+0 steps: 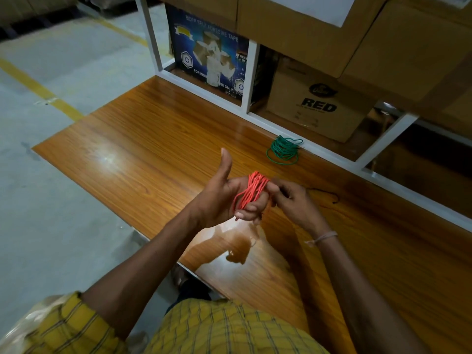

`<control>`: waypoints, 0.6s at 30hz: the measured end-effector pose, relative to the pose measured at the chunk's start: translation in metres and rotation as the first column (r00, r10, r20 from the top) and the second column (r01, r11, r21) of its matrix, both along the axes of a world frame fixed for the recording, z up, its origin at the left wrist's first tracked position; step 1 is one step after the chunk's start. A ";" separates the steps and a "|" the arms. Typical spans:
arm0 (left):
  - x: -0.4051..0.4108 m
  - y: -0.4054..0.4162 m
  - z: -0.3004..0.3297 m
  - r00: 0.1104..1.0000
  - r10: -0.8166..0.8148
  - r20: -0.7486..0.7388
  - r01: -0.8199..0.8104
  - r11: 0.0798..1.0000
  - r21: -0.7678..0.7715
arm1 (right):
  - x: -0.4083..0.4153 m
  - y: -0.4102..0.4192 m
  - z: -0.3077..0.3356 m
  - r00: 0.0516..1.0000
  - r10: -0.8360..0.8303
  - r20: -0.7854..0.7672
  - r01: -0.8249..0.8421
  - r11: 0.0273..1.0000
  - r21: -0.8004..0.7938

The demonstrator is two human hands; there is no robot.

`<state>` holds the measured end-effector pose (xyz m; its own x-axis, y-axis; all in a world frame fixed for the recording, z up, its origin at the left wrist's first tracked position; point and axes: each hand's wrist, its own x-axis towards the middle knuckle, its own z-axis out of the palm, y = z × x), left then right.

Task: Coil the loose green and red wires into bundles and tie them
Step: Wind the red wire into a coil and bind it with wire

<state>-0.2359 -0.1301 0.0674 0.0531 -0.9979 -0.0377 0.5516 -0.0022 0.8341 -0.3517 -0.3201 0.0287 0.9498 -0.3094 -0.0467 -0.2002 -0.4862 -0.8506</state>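
Wooden table (pixel 143 139) under both hands. Green wire (pixel 283 150) coiled, lying on table near shelf frame (pixel 319 149), apart from hands. Left hand (pixel 224 198): thumb up, fingers curled, red wire (pixel 251 191) looped round them. Right hand (pixel 293 200): fingers curled at coil, possibly pinching strand; contact unclear.

right hand (pixel 293 200) fingertips hidden, thin dark tie (pixel 329 194) indistinct

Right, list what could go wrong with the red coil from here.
1. The red wire is looped round the left hand fingers; sliding it off could let the loops spring loose.
2. The right hand pinches by the coil; a slip may unwind a turn.
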 end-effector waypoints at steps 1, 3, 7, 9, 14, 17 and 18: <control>0.001 -0.002 0.001 0.998 0.052 -0.030 -0.052 0.999 -0.014 | -0.003 0.006 -0.002 1.000 -0.010 -0.029 0.010 1.000 -0.009; 0.003 -0.005 -0.001 0.986 0.147 -0.081 -0.149 0.989 -0.020 | -0.010 0.018 -0.005 0.995 0.011 -0.095 -0.014 0.999 -0.032; 0.007 -0.011 -0.013 0.945 0.322 -0.057 -0.322 0.947 0.003 | -0.014 0.037 -0.003 0.979 0.136 -0.152 -0.164 0.967 -0.195; 0.009 -0.015 -0.019 0.904 0.426 -0.012 -0.425 0.904 0.045 | -0.015 0.041 -0.002 0.972 0.188 -0.143 -0.223 0.931 -0.290; 0.008 -0.020 -0.028 0.825 0.490 0.281 -0.542 0.827 0.150 | -0.013 0.042 0.008 0.962 0.238 -0.135 -0.273 0.869 -0.414; 0.006 -0.016 -0.035 0.755 0.387 0.529 -0.550 0.814 0.189 | -0.012 0.038 0.022 0.944 0.288 -0.160 -0.328 0.864 -0.381; 0.007 -0.014 -0.036 0.740 0.339 0.582 -0.531 0.824 0.196 | -0.012 0.035 0.028 0.942 0.296 -0.157 -0.333 0.878 -0.343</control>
